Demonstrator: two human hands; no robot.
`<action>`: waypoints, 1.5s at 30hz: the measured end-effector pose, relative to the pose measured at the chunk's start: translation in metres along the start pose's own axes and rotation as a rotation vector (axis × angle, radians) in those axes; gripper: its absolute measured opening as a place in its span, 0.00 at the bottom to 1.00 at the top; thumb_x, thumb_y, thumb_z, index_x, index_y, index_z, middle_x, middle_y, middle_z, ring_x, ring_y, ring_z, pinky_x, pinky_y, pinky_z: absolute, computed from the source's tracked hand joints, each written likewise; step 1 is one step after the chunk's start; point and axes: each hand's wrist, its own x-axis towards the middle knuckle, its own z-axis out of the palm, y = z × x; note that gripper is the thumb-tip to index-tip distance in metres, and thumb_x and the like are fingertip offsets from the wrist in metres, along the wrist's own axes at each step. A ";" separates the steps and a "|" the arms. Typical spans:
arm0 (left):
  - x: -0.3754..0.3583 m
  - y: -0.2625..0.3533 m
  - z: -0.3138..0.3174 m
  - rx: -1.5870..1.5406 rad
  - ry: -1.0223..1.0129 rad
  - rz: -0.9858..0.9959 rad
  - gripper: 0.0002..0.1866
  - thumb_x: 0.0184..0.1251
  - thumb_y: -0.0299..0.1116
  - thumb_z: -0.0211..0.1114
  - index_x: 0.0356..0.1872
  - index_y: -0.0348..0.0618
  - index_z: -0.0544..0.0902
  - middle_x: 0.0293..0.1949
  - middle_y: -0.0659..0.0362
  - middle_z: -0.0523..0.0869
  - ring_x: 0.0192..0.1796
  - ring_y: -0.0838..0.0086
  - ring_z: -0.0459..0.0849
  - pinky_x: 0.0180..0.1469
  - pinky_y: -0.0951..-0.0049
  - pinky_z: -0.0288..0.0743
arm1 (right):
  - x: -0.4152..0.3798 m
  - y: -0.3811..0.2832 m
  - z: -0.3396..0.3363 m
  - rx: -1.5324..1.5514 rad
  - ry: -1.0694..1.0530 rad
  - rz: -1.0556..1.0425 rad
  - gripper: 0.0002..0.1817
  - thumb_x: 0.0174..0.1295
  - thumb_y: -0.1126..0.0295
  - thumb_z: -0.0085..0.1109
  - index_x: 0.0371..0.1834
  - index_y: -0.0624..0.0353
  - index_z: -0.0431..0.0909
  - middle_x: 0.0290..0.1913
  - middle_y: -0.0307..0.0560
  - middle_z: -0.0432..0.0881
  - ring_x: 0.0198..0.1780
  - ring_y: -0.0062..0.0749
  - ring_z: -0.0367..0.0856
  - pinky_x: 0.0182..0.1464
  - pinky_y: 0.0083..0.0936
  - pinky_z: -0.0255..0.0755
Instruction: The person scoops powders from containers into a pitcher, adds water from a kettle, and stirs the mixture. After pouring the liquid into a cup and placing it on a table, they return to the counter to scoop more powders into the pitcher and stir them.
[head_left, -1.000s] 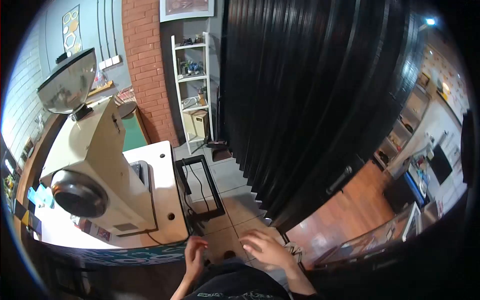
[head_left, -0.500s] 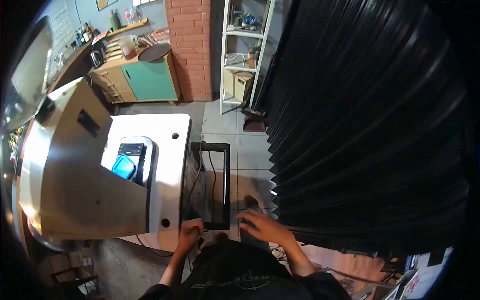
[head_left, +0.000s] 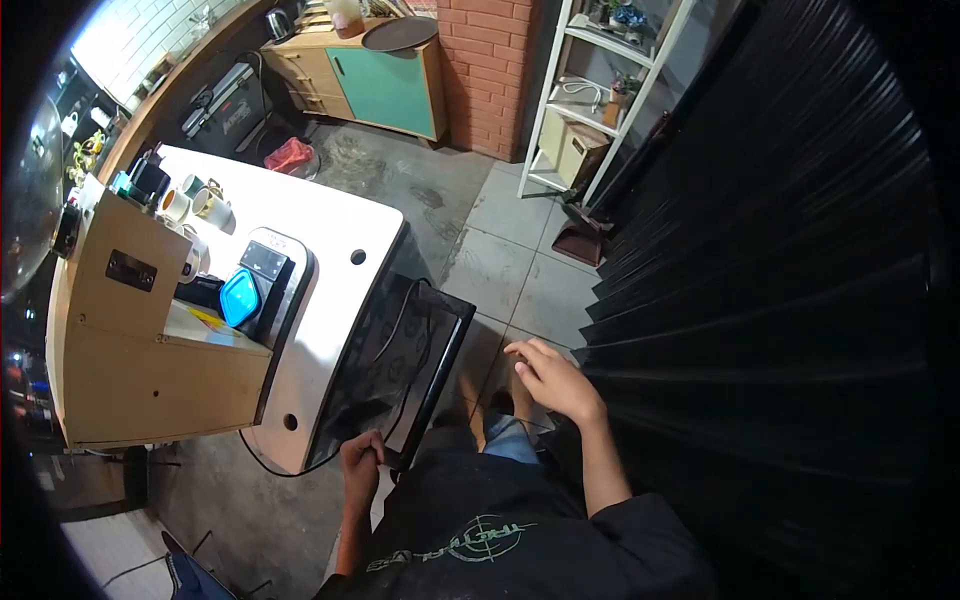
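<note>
My left hand (head_left: 362, 455) is curled into a loose fist beside the near corner of the white-topped cart (head_left: 340, 225), close to the lower end of its black handle (head_left: 440, 377). I see nothing in its fingers. My right hand (head_left: 556, 380) hovers over the tiled floor, fingers loosely stretched and holding nothing, between the handle and the black pleated curtain (head_left: 760, 330). On the cart top, a blue square lid or dish (head_left: 239, 298) lies on a dark scale (head_left: 265, 262). A wooden box-like housing (head_left: 165, 385) covers the cart's left part.
Several cups (head_left: 211, 207) stand at the cart's far end. A dark cable (head_left: 398, 320) hangs by the handle. Ahead are a green-doored cabinet (head_left: 385, 95), a brick pillar (head_left: 488, 75), a white shelf (head_left: 545, 110) and a brown dustpan (head_left: 578, 243).
The view has turned, so the cart appears angled and its cups have come into sight. My right hand is raised higher and further right; my left hand stays low near the handle's end.
</note>
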 end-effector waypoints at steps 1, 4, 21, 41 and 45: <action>0.001 0.008 0.005 0.000 0.006 -0.016 0.09 0.47 0.14 0.43 0.16 0.39 0.66 0.18 0.64 0.66 0.23 0.82 0.63 0.27 0.77 0.52 | 0.006 -0.001 -0.004 0.032 -0.042 -0.045 0.15 0.70 0.70 0.48 0.57 0.60 0.74 0.51 0.55 0.78 0.53 0.50 0.79 0.57 0.36 0.72; 0.007 0.012 0.015 -0.016 0.054 -0.048 0.09 0.48 0.14 0.44 0.15 0.39 0.67 0.18 0.64 0.67 0.23 0.82 0.64 0.27 0.77 0.52 | 0.026 0.001 -0.009 0.061 -0.200 -0.035 0.15 0.70 0.69 0.48 0.57 0.60 0.74 0.51 0.55 0.78 0.54 0.50 0.78 0.57 0.36 0.72; 0.158 0.022 0.029 0.120 0.175 0.057 0.05 0.41 0.19 0.44 0.14 0.37 0.67 0.15 0.60 0.69 0.22 0.77 0.67 0.34 0.77 0.63 | 0.193 0.018 -0.055 0.028 -0.444 -0.125 0.16 0.71 0.68 0.50 0.59 0.61 0.73 0.54 0.55 0.78 0.55 0.48 0.79 0.58 0.35 0.71; 0.395 0.038 0.161 -0.049 0.433 -0.071 0.05 0.43 0.17 0.44 0.16 0.36 0.67 0.18 0.61 0.68 0.24 0.78 0.66 0.29 0.76 0.55 | 0.475 0.071 -0.209 -0.101 -0.591 -0.290 0.15 0.69 0.67 0.51 0.56 0.60 0.74 0.53 0.58 0.78 0.55 0.56 0.77 0.57 0.41 0.71; 0.425 0.034 0.148 -0.099 0.561 -0.094 0.06 0.43 0.17 0.43 0.15 0.36 0.67 0.18 0.62 0.68 0.25 0.79 0.66 0.28 0.76 0.56 | 0.531 0.039 -0.202 -0.099 -0.664 -0.356 0.15 0.70 0.68 0.51 0.56 0.61 0.74 0.52 0.58 0.78 0.56 0.57 0.76 0.59 0.40 0.70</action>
